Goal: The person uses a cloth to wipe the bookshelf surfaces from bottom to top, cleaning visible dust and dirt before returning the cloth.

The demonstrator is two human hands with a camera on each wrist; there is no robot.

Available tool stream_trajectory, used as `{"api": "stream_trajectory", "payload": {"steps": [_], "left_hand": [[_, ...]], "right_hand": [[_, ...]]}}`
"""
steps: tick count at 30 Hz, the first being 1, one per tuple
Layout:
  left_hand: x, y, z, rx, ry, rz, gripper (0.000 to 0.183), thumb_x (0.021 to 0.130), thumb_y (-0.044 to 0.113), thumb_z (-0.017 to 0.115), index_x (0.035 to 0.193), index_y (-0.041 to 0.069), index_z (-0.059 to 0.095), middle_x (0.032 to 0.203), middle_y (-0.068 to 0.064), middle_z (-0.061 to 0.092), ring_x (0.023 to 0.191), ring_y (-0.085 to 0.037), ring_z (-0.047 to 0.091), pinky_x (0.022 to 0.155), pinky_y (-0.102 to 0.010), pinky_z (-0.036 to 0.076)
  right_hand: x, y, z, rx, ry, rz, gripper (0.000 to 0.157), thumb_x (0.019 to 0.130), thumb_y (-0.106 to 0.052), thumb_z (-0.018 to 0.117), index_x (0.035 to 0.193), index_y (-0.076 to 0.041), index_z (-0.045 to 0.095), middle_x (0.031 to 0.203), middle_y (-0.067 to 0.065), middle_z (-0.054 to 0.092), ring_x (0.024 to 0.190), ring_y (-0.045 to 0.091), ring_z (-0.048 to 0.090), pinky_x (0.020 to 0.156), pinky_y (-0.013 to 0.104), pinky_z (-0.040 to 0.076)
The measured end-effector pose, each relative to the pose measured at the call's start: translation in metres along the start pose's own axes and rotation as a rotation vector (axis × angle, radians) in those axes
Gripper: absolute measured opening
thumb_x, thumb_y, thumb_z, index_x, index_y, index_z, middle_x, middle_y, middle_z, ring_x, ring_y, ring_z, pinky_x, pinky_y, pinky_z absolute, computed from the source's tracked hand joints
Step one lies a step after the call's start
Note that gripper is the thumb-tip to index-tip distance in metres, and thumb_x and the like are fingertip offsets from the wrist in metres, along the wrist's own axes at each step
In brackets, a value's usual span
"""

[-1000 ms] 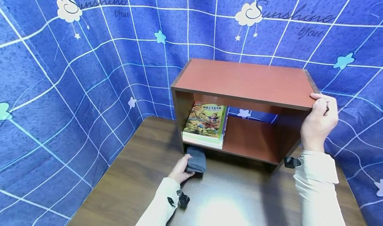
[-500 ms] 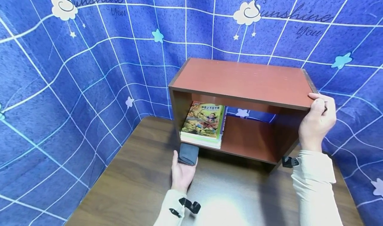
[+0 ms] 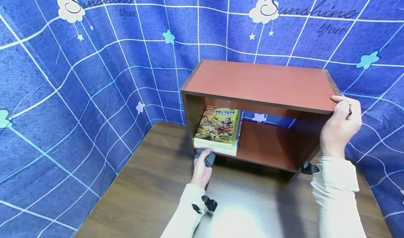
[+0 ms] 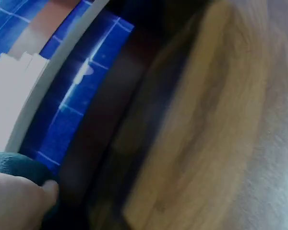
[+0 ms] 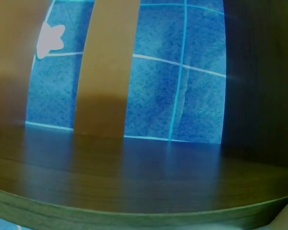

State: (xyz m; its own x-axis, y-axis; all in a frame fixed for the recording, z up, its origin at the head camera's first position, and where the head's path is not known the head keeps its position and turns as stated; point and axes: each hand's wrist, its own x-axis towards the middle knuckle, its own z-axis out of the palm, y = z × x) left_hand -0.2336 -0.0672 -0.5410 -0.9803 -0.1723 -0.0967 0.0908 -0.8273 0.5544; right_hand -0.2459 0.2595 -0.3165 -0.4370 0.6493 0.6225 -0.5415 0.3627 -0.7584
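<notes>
My left hand [image 3: 202, 169] pinches a folded dark grey cloth [image 3: 209, 160] against the front edge of the lower board of a small red-brown shelf [image 3: 262, 85], below the books. In the left wrist view the cloth [image 4: 19, 164] shows as a dark teal bulge above the thumb; the fingers beneath it are hidden. My right hand [image 3: 341, 126] grips the shelf's upper right front corner, thumb at the front and fingers over the side. Only a sliver of that hand shows in the right wrist view, beside the shelf's wood panel [image 5: 144, 177].
A stack of books [image 3: 217, 127] with a colourful cover lies at the left inside the shelf. The shelf stands on a brown wooden table [image 3: 151, 168] with a bright glare spot in front. A blue patterned curtain [image 3: 126, 73] hangs behind and to the left.
My left hand first lifted the cloth out on an upturned palm, then turned over and brought it up to the lower board's front edge. The right hand keeps its hold on the corner.
</notes>
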Motion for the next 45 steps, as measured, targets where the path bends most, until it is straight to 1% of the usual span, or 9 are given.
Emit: {"api": "stream_trajectory", "payload": {"steps": [5,9,15,19,23,32,38,42,45], "left_hand": [[0.005,-0.010,-0.013,-0.199,-0.022,-0.032,0.068,0.084,-0.001,0.034,0.148,0.005,0.011,0.150,-0.014,0.020,0.137,-0.025,0.022,0.109,-0.038,0.021],[0.009,-0.012,-0.026,-0.305,-0.017,-0.079,0.072,0.084,0.000,0.031,0.151,0.009,0.004,0.154,-0.015,0.012,0.139,-0.029,0.018,0.109,-0.046,0.016],[0.013,-0.008,-0.019,-0.247,0.012,-0.046,0.066,0.092,-0.001,0.036,0.150,0.004,0.005,0.154,-0.013,0.012,0.139,-0.024,0.017,0.107,-0.033,0.025],[0.015,-0.005,-0.008,-0.234,-0.044,-0.032,0.064,0.093,0.002,0.034,0.150,0.003,0.006,0.155,-0.012,0.013,0.139,-0.022,0.017,0.107,-0.031,0.024],[0.021,-0.003,-0.004,-0.267,-0.103,-0.038,0.065,0.087,0.000,0.029,0.149,0.001,0.008,0.154,-0.012,0.015,0.139,-0.023,0.019,0.107,-0.033,0.025],[0.024,0.000,-0.012,-0.271,-0.116,-0.065,0.079,0.075,-0.007,0.022,0.150,0.003,-0.002,0.155,-0.011,0.005,0.140,-0.022,0.010,0.110,-0.033,0.018],[0.024,-0.006,-0.016,-0.147,-0.051,-0.019,0.088,0.072,-0.014,0.027,0.146,0.004,-0.018,0.155,-0.013,-0.005,0.141,-0.021,0.006,0.109,-0.032,0.018],[0.024,-0.006,-0.014,-0.037,0.009,-0.012,0.098,0.072,-0.012,0.032,0.137,0.009,-0.038,0.152,-0.014,-0.023,0.141,-0.023,-0.004,0.110,-0.032,0.013],[0.022,-0.010,-0.011,-0.027,0.006,-0.015,0.098,0.072,-0.013,0.033,0.138,0.008,-0.036,0.152,-0.017,-0.020,0.141,-0.025,-0.003,0.111,-0.033,0.011]], "right_hand": [[0.003,-0.002,-0.004,-0.016,0.006,0.006,0.033,0.091,-0.009,0.039,0.094,-0.003,0.072,0.093,-0.001,0.066,0.087,0.011,0.055,0.075,0.019,0.033],[0.000,-0.003,-0.003,-0.017,-0.005,0.018,0.034,0.091,-0.009,0.039,0.094,-0.005,0.072,0.094,0.000,0.066,0.087,0.011,0.054,0.075,0.019,0.033],[0.001,-0.002,-0.001,-0.007,-0.006,-0.004,0.033,0.091,-0.009,0.039,0.094,-0.003,0.072,0.094,0.001,0.067,0.087,0.012,0.054,0.076,0.019,0.033],[0.003,0.000,-0.003,0.002,0.000,-0.013,0.033,0.091,-0.010,0.039,0.094,-0.004,0.072,0.096,0.002,0.067,0.092,0.013,0.056,0.078,0.020,0.034],[0.004,0.003,-0.004,0.014,-0.005,-0.014,0.032,0.091,-0.012,0.040,0.094,-0.006,0.072,0.097,0.002,0.067,0.092,0.014,0.056,0.078,0.020,0.035],[0.000,-0.007,0.001,0.059,-0.029,0.008,0.032,0.090,-0.010,0.040,0.094,-0.004,0.071,0.086,-0.002,0.062,0.087,0.013,0.052,0.077,0.020,0.034],[-0.006,-0.031,0.000,0.071,-0.038,0.029,0.032,0.090,-0.010,0.041,0.094,0.000,0.070,0.095,0.001,0.065,0.103,0.014,0.055,0.087,0.022,0.036],[-0.004,-0.024,0.000,0.084,-0.046,0.012,0.032,0.090,-0.012,0.041,0.095,0.001,0.070,0.095,0.002,0.065,0.102,0.015,0.055,0.087,0.023,0.036],[0.000,-0.010,-0.001,0.089,-0.052,0.005,0.031,0.090,-0.014,0.042,0.095,0.000,0.070,0.096,0.002,0.064,0.100,0.015,0.055,0.085,0.022,0.036]]}}
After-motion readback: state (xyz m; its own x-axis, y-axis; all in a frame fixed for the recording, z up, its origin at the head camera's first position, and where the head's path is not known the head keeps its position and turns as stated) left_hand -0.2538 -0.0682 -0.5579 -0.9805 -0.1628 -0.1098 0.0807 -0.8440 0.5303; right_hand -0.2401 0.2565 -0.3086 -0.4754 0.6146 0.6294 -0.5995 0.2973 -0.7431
